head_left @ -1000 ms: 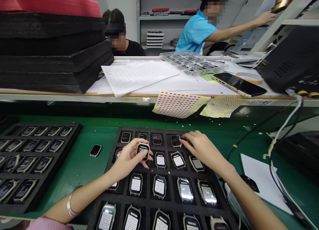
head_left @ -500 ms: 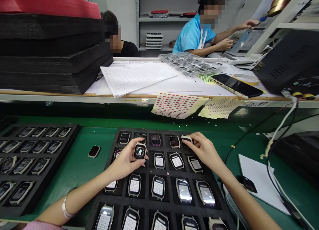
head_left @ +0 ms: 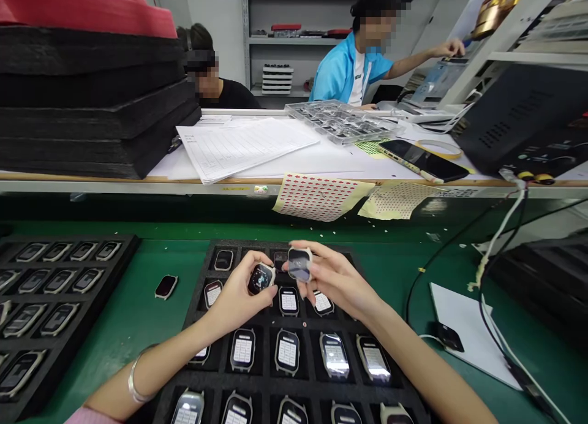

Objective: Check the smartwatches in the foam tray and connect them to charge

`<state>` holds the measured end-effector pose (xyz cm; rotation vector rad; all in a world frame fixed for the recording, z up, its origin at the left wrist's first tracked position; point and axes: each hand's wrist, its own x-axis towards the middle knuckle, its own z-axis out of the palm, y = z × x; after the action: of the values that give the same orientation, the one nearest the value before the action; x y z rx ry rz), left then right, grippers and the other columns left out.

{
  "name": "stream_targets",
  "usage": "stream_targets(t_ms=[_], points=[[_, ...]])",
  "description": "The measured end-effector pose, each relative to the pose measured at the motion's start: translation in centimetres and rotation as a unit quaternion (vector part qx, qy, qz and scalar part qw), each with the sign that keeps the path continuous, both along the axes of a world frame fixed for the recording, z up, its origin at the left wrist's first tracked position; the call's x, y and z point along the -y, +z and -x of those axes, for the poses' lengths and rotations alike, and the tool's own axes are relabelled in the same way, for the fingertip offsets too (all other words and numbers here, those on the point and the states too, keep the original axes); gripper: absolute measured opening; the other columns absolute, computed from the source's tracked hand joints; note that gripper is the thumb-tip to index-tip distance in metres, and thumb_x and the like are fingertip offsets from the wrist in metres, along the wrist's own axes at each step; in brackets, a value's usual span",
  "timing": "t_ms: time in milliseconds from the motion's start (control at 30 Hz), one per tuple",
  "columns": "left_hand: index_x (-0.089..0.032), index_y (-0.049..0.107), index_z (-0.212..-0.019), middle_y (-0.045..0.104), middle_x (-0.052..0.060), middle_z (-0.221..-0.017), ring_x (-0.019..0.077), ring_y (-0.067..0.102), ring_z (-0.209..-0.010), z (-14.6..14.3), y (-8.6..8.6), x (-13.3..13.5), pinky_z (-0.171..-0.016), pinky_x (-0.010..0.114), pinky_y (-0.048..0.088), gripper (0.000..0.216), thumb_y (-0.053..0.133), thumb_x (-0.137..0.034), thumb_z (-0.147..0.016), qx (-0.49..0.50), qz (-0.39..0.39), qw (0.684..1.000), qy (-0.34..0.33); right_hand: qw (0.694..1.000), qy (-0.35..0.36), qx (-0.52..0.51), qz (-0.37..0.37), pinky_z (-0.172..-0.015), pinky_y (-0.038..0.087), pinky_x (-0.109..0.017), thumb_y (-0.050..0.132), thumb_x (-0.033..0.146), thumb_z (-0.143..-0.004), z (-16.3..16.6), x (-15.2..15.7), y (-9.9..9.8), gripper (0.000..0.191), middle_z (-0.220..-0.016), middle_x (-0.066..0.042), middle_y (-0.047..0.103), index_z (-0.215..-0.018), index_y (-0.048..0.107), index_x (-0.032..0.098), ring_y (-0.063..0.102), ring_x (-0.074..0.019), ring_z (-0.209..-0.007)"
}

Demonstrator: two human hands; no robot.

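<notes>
Above a black foam tray (head_left: 269, 326) my left hand (head_left: 239, 289) grips a smartwatch (head_left: 261, 279) without a strap; its dark screen shows a dial. My right hand (head_left: 335, 274) holds a second strapless smartwatch (head_left: 299, 265), light-framed with a greyish screen, just right of the first. The two watches are close together but apart. Under my hands, the tray's compartments hold several more watch bodies, many with white keypad-like screens, such as this watch (head_left: 288, 349). My right hand hides part of the tray's upper right compartments.
A second foam tray of watches (head_left: 98, 289) lies at left, with a single watch (head_left: 166, 286) beside it. Black foam trays (head_left: 92, 124) are stacked on the shelf. Papers (head_left: 243, 145), a phone (head_left: 422, 159) and cables (head_left: 487, 271) are near. Two people sit beyond the shelf.
My right hand has lifted a watch from the tray's upper right and brought it left, beside my left hand. The left hand's watch has tilted slightly.
</notes>
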<state>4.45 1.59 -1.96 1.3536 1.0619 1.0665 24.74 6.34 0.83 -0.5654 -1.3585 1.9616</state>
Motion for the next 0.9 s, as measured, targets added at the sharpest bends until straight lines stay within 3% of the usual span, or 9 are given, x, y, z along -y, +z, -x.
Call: stream_targets(t_ms=[100,333,467,633,800,900], points=[[-0.023,0.044,-0.099,0.045,-0.003,-0.088,0.0103,0.046,-0.069,0.0,-0.3,0.2,-0.060,0.021,0.042,0.028,0.056,-0.008,-0.079,-0.012,-0.016,1.000,0.004,1.000,0.009,0.002,-0.007,-0.051,0.053,-0.024,0.063,0.024,-0.089,-0.4,0.1,-0.7,0.028,-0.093,-0.007,0.063,-0.116,0.058,0.019,0.062,-0.0122,-0.056],[-0.025,0.044,-0.100,0.044,-0.003,-0.090,0.0125,0.045,-0.074,-0.3,-0.1,0.7,-0.063,0.023,0.040,0.025,0.053,-0.011,-0.082,-0.041,-0.016,0.999,0.004,0.998,0.063,-0.010,0.016,-0.048,0.054,-0.023,0.061,0.024,-0.091,-0.6,0.3,-1.1,0.036,-0.097,-0.011,0.065,-0.126,0.053,0.019,0.066,-0.0155,-0.061],[-0.025,0.044,-0.098,0.044,-0.003,-0.090,0.0132,0.044,-0.076,-0.3,-0.2,0.9,-0.066,0.023,0.039,0.025,0.052,-0.009,-0.080,-0.050,-0.021,0.998,-0.007,0.998,0.056,-0.015,0.011,-0.051,0.056,-0.024,0.062,0.023,-0.089,-0.4,0.3,-1.1,0.036,-0.098,-0.010,0.064,-0.124,0.055,0.019,0.067,-0.0161,-0.062],[-0.024,0.042,-0.091,0.042,-0.005,-0.081,0.0125,0.041,-0.072,0.0,0.2,1.1,-0.067,0.024,0.035,0.026,0.049,-0.004,-0.076,-0.094,-0.020,0.995,-0.027,0.999,0.035,0.022,-0.015,-0.051,0.056,-0.026,0.064,0.024,-0.087,-0.4,0.8,-0.9,0.032,-0.077,-0.005,0.064,-0.118,0.060,0.015,0.067,-0.0176,-0.056],[-0.024,0.041,-0.092,0.041,-0.005,-0.081,0.0127,0.041,-0.074,0.0,0.4,1.2,-0.069,0.024,0.035,0.026,0.049,-0.005,-0.076,-0.099,-0.021,0.994,-0.035,0.999,0.033,0.038,-0.013,-0.051,0.057,-0.028,0.067,0.027,-0.086,-0.4,1.0,-0.9,0.037,-0.083,-0.006,0.065,-0.120,0.058,0.015,0.068,-0.0181,-0.056],[-0.024,0.040,-0.091,0.040,-0.005,-0.079,0.0124,0.040,-0.072,0.0,0.5,1.2,-0.067,0.024,0.034,0.026,0.049,-0.005,-0.075,-0.097,-0.015,0.995,-0.035,0.997,0.043,0.065,-0.019,-0.052,0.056,-0.027,0.064,0.027,-0.087,-0.6,0.9,-1.1,0.037,-0.072,-0.005,0.066,-0.121,0.058,0.013,0.068,-0.0181,-0.055]])
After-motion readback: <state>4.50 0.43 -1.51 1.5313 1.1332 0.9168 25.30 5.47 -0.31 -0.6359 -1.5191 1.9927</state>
